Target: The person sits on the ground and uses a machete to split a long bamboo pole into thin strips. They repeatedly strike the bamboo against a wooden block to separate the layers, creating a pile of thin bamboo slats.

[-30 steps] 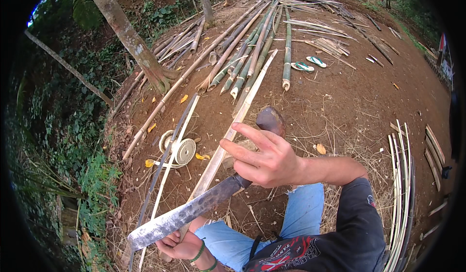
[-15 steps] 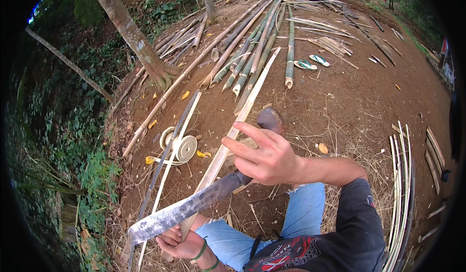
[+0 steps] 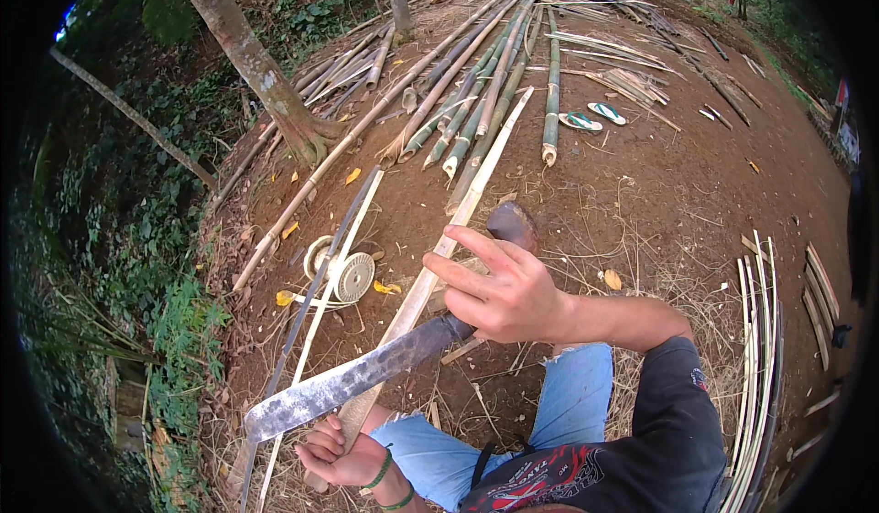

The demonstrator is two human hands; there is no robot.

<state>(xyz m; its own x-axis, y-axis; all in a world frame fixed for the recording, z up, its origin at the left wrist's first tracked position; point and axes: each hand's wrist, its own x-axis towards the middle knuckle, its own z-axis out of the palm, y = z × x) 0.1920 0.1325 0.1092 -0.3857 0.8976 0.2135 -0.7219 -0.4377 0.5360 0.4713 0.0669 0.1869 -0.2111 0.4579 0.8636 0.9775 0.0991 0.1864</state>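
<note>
My right hand (image 3: pixel 513 302) grips a machete (image 3: pixel 343 380) by its handle, whose dark rounded butt shows beyond the knuckles. Two of its fingers reach out onto a long pale bamboo slat (image 3: pixel 476 188). The broad, mottled blade slants down to the left and crosses over the slat's near part. At the lower end of the slat, my left hand (image 3: pixel 346 458) is closed around it, palm turned up, just below the blade. The slat runs away from me toward the bamboo pile; where the blade meets it is partly hidden.
Two thin strips (image 3: pixel 316 321) lie on the left beside a pale ribbed wheel-shaped object (image 3: pixel 353 278). Bamboo poles (image 3: pixel 499 83) are piled ahead near a tree trunk (image 3: pixel 247 64). Sandals (image 3: pixel 580 122) rest on the soil. Long strips (image 3: pixel 758 367) lie at right; bushes (image 3: pixel 183 330) border the left.
The machete blade has risen slightly above my left hand, and my right hand has shifted a little upward. Both hands keep their hold.
</note>
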